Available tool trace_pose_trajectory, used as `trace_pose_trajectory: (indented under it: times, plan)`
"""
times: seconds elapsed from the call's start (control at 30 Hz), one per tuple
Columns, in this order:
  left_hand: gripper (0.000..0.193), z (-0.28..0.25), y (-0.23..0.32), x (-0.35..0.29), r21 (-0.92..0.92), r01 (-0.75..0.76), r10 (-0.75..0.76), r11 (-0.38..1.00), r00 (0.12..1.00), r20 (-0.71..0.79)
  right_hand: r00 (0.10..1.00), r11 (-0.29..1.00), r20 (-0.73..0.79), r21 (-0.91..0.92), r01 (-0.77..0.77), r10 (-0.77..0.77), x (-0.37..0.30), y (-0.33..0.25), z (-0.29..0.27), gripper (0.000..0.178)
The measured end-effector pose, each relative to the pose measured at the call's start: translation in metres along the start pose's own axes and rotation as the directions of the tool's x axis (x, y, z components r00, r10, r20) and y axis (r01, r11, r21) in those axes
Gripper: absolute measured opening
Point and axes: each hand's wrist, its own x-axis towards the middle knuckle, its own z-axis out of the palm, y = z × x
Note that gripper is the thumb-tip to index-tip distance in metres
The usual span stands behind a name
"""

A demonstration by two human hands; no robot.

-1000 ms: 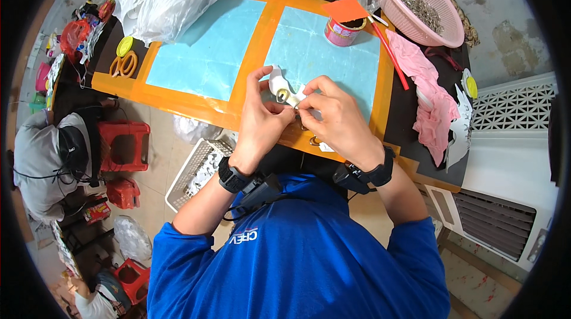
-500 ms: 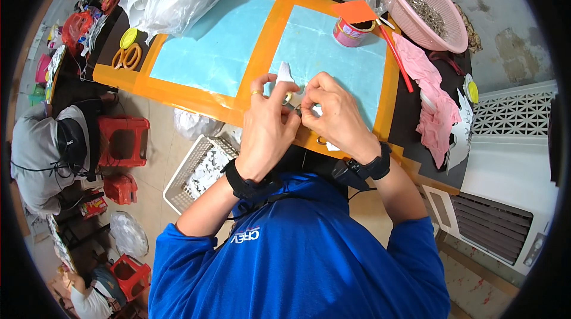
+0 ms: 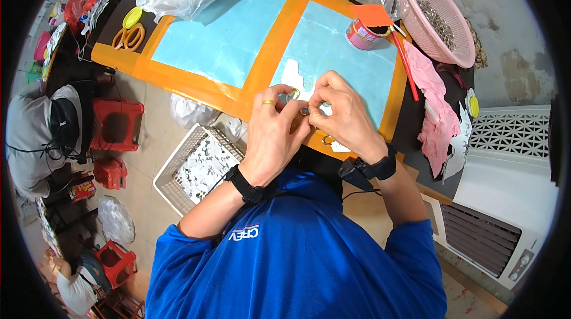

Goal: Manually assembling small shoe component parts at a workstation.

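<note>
1. Metal ring (image 3: 294, 94), small and brass-coloured, sits pinched at the fingertips of the left hand (image 3: 275, 134), just above the near orange border of the table (image 3: 196, 84).
2. Left hand: fingers curled together, thumb and forefinger closed on the ring; a gold band shows on one finger, a black wristband at 7 o'clock of the hand.
3. Right hand (image 3: 342, 118): fingers bunched, tips pressed against the left fingertips on a small dark piece (image 3: 304, 111); what that piece is, cannot tell.
4. White paper scrap (image 3: 292, 75) lies on the light-blue mat, touching the hands at 12 o'clock.
5. Second metal ring (image 3: 328, 140) lies on the table edge under the right hand, at 6 o'clock.
6. Pink tin (image 3: 363, 35) with an orange card on top stands at 1 o'clock, well apart.
7. Pink basket (image 3: 437, 19) of small metal parts at 2 o'clock.
8. Orange-handled scissors (image 3: 128, 36) at 10 o'clock, far left.
9. White crate (image 3: 199, 164) on the floor at 8 o'clock.
</note>
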Motion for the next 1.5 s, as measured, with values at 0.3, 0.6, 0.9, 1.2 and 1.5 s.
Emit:
trace_pose_trajectory:
  times: [0.3,0.6,0.9,1.2,1.5]
  plan:
    - [0.018,0.01,0.0,-0.002,-0.034,0.017,-0.018,0.999,0.999,-0.046,0.994,0.995,0.108,0.097,-0.028,0.017,0.007,0.014,-0.007,0.011]
    - [0.017,0.013,0.003,-0.002,-0.023,0.009,-0.012,1.0,0.996,-0.093,0.987,0.992,0.161,0.129,0.005,-0.026,0.017,0.017,-0.014,0.012]
    - [0.019,0.015,0.002,-0.005,-0.035,0.047,-0.05,0.998,0.995,-0.083,0.961,0.987,0.228,0.087,0.137,-0.154,0.023,0.017,-0.023,0.012]
    - [0.022,0.015,-0.001,-0.006,-0.025,0.014,-0.016,1.0,0.996,-0.09,0.97,0.983,0.208,0.157,0.093,-0.125,0.017,0.02,-0.023,0.011]
    - [0.022,0.015,-0.001,-0.005,-0.033,0.007,-0.01,0.999,0.994,-0.106,0.982,0.989,0.178,0.14,0.045,-0.069,0.015,0.017,-0.02,0.011]
